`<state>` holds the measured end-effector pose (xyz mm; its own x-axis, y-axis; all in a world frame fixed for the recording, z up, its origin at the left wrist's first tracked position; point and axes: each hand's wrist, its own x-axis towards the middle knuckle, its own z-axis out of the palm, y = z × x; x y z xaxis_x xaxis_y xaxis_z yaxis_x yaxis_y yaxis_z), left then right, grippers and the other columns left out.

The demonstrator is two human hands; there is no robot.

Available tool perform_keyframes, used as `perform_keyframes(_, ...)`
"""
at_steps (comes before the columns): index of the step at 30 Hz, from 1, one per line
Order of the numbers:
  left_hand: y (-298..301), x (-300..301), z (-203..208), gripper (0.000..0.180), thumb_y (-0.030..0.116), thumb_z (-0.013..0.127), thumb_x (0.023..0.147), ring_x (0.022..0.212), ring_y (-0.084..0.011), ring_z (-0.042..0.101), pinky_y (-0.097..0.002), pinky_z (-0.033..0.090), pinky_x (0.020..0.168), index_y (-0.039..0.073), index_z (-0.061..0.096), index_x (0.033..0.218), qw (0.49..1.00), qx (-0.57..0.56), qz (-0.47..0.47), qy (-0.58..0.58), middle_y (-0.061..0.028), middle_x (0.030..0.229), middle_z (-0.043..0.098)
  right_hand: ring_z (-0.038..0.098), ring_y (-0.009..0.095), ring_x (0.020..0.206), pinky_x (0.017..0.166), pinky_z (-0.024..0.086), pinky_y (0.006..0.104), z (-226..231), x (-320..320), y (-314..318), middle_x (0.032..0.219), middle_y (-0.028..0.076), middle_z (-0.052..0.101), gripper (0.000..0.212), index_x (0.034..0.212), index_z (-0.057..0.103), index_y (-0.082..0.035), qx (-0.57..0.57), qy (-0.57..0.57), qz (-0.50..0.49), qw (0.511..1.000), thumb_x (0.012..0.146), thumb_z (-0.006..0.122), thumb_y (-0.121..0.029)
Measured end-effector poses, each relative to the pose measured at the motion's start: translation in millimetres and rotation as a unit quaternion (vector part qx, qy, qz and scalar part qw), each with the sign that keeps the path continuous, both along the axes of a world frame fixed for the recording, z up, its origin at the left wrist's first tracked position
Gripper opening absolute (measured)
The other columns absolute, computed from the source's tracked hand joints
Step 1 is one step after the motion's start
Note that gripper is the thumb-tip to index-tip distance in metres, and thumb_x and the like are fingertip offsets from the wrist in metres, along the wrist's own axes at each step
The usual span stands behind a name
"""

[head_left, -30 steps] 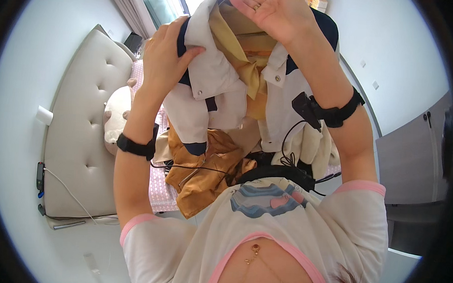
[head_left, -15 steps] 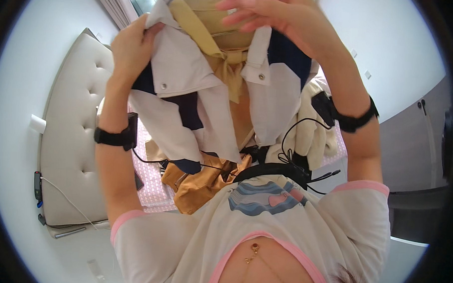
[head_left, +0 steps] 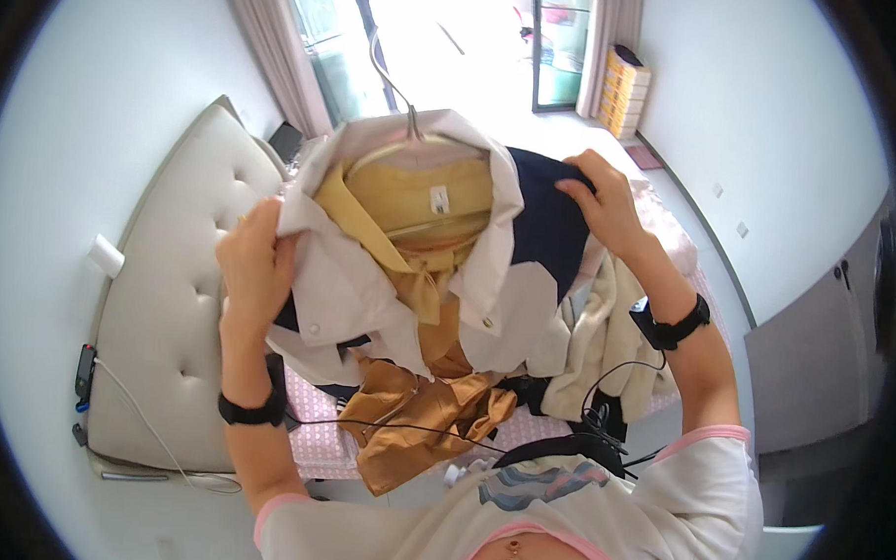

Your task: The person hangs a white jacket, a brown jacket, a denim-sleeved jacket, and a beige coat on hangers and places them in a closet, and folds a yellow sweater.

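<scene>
A white and navy jacket (head_left: 528,312) hangs in front of me on a hanger (head_left: 411,121), whose metal hook rises above the collar. Inside its open front shows a yellow garment (head_left: 392,199) with a knotted tie at the neck. My left hand (head_left: 256,265) pinches the jacket's white collar and shoulder on the left side. At the opposite shoulder, my right hand (head_left: 606,202) grips the navy cloth between thumb and fingers. Below the jacket, a brown garment (head_left: 403,427) lies at the bed's near edge.
A bed with a tufted headboard (head_left: 187,271) and pink patterned cover (head_left: 314,453) lies beneath. Cream fluffy clothing (head_left: 604,335) is heaped on its right. Cables (head_left: 601,424) run from my wrist straps. Beyond stand a curtain (head_left: 278,57), a glass door and stacked boxes (head_left: 624,94).
The jacket has come lower, so its hook and collar now show. My right hand, earlier raised with its fingers loose near the collar, has closed on the right shoulder. My left hand still holds the jacket.
</scene>
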<state>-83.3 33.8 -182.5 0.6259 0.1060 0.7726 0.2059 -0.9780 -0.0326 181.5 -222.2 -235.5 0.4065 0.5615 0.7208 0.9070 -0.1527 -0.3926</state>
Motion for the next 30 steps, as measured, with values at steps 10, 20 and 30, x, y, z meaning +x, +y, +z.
perform_keyframes(10, -99.5, -75.2, -11.1, 0.009, 0.001, 0.053, 0.064, 0.053, -0.0285, 0.046, -0.0327, 0.036, 0.047, 0.001, 0.048, 0.071, 0.99, -0.08, 0.11, -0.034, -0.0105, 0.062, 0.046, 0.052, 0.024, 0.067, 0.062, 0.042, 0.0313, 8.1, -1.2, -9.2, 0.073, 0.012, 0.051, 0.018, 0.09, 0.054, 0.001, -0.046, 0.064, 0.297, 0.952, 0.075, 0.058, -0.009)
perform_keyframes(20, -323.8, -184.3, -17.8, 0.014, 0.01, 0.058, 0.064, 0.053, -0.0287, 0.051, -0.0334, 0.039, 0.048, 0.003, 0.055, 0.075, 0.933, -0.069, 0.354, -0.008, -0.0104, 0.064, 0.054, 0.052, 0.027, 0.059, 0.055, 0.041, 0.0324, 28.5, -47.5, -32.2, 0.067, 0.013, 0.051, 0.028, 0.094, 0.055, 0.002, -0.258, 0.067, 0.711, 0.651, 0.071, 0.064, -0.012)
perform_keyframes(30, -528.0, -242.9, -9.5, 0.018, 0.002, 0.057, 0.059, 0.058, -0.0295, 0.052, -0.0348, 0.039, 0.05, 0.004, 0.057, 0.077, 0.796, -0.095, 0.597, -0.032, -0.01, 0.067, 0.053, 0.051, 0.019, 0.067, 0.058, 0.039, 0.0274, 34.4, -186.3, -37.3, 0.077, 0.014, 0.055, 0.032, 0.096, 0.053, 0.008, -0.361, 0.006, 0.859, 0.363, 0.07, 0.065, -0.007)
